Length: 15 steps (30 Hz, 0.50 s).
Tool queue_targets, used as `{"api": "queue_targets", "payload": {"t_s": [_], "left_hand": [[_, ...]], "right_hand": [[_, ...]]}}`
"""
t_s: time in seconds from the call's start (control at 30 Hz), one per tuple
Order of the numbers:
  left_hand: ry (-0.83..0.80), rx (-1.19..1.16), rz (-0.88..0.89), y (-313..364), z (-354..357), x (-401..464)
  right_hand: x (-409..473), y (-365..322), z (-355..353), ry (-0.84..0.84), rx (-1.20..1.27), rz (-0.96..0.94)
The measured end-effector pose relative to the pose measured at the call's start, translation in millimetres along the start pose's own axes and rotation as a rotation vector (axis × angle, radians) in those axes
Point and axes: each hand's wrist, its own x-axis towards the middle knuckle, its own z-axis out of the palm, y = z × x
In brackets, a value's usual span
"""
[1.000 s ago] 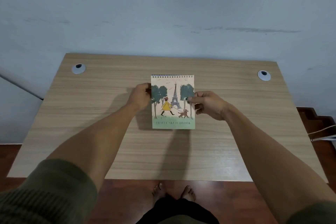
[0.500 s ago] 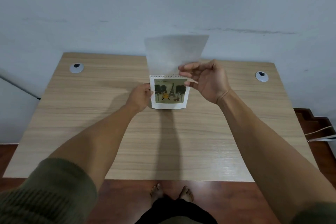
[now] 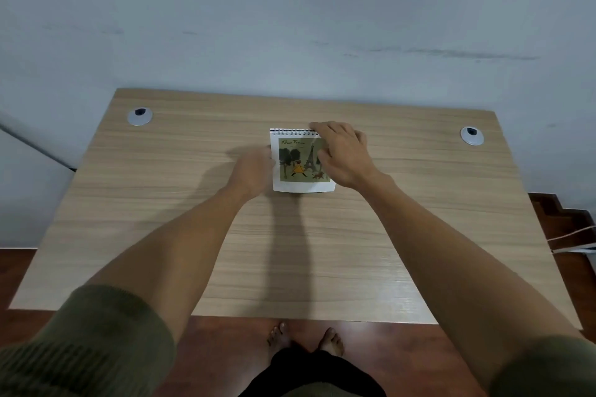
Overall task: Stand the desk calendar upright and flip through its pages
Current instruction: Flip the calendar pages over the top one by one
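a pale blue wall (image 3: 290, 10) fills the upper half of the frame. below it a light wood-grain tabletop (image 3: 193, 235) spans the middle, with a round grey cable grommet (image 3: 139, 115) near its upper left corner and another grommet (image 3: 471, 135) near its upper right. the person's two bare forearms reach up from olive sleeves at the lower corners. the desk calendar (image 3: 301, 167) stands on the tabletop just above the centre of the frame, spiral binding along its top edge, showing a page with an eiffel tower, trees and a figure in yellow. the left hand (image 3: 254, 171) grips the calendar's left edge. the right hand (image 3: 343, 155) lies over its upper right part, fingers curled at the spiral; whether it pinches a page cannot be told.
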Motion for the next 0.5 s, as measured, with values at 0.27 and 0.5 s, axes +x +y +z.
{"api": "queue_targets", "payload": {"t_s": [0.27, 0.5], "left_hand": [[0.009, -0.027, -0.021, 3, 3, -1], [-0.008, -0.076, -0.016, 6, 2, -2]], "right_hand": [[11, 2, 7, -0.059, -0.1, 0.004], [-18, 4, 34, 0.349, 0.264, 0.292]]}}
